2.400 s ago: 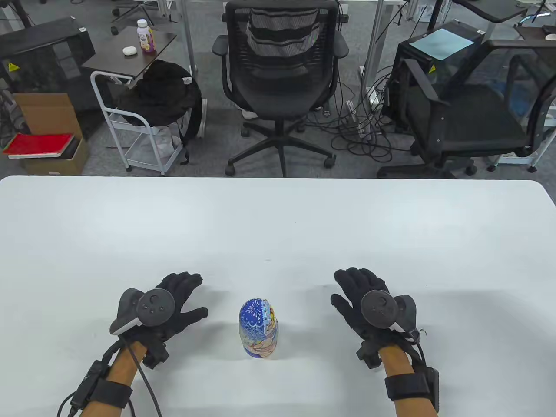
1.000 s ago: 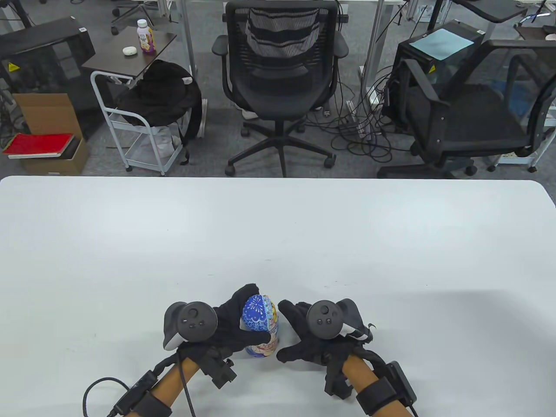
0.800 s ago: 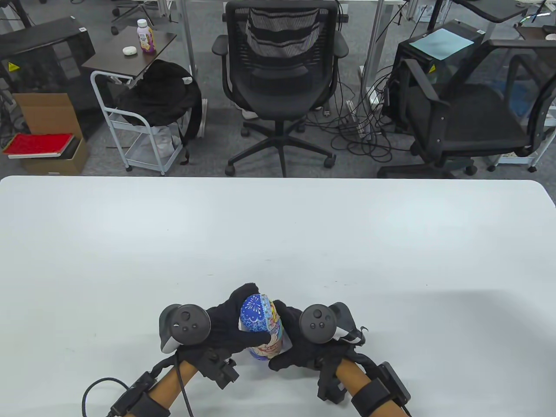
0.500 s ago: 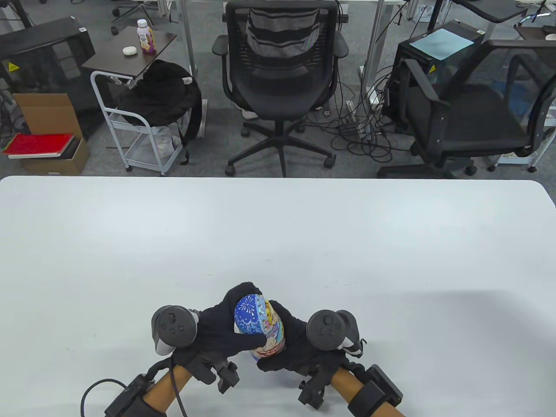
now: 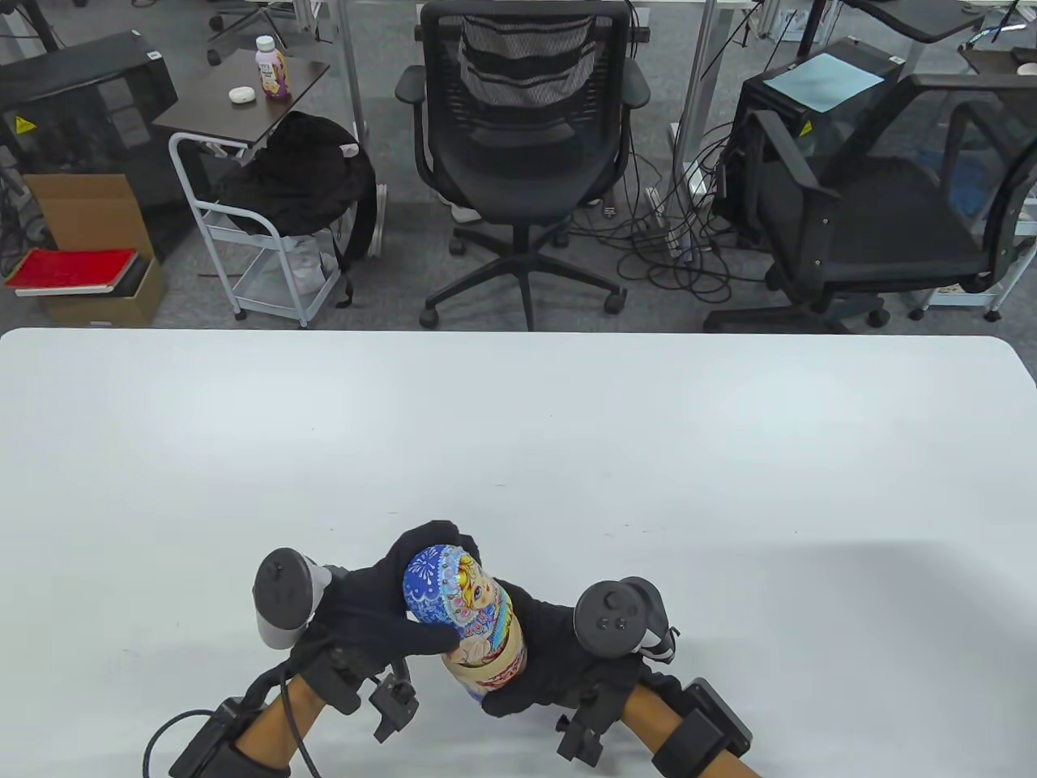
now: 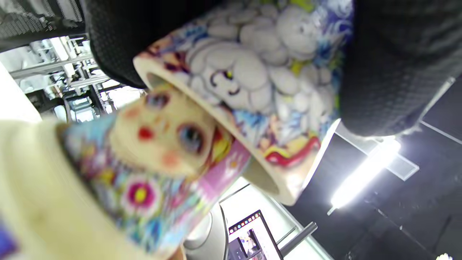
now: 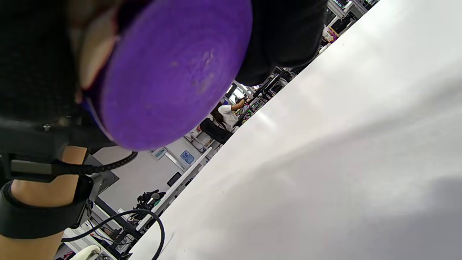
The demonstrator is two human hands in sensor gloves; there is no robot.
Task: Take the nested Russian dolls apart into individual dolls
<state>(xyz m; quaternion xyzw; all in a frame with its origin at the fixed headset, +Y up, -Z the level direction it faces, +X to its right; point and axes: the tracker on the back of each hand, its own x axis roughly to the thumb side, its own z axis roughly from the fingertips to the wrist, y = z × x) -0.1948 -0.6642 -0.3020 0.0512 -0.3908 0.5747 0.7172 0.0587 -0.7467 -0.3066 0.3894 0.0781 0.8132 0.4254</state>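
The painted nesting doll (image 5: 466, 624) is tilted and held off the white table (image 5: 518, 438) near its front edge. My left hand (image 5: 369, 612) grips the blue upper half (image 5: 433, 583). My right hand (image 5: 555, 652) grips the lower half (image 5: 490, 660). In the left wrist view the upper half (image 6: 252, 72) is lifted and tipped off the lower half's pale rim (image 6: 32, 180), and a smaller inner doll's face (image 6: 166, 133) shows in the gap. The right wrist view shows the doll's purple base (image 7: 173, 72) between my gloved fingers (image 7: 285, 32).
Only the hands and the doll are over the table. Beyond the far edge stand a black office chair (image 5: 522, 121), a second chair (image 5: 883, 203) at the right and a white cart (image 5: 267, 235) at the left.
Both hands closed in on the standing doll, took hold of it, lifted and tilted it to the left. The upper half has come loose from the lower half.
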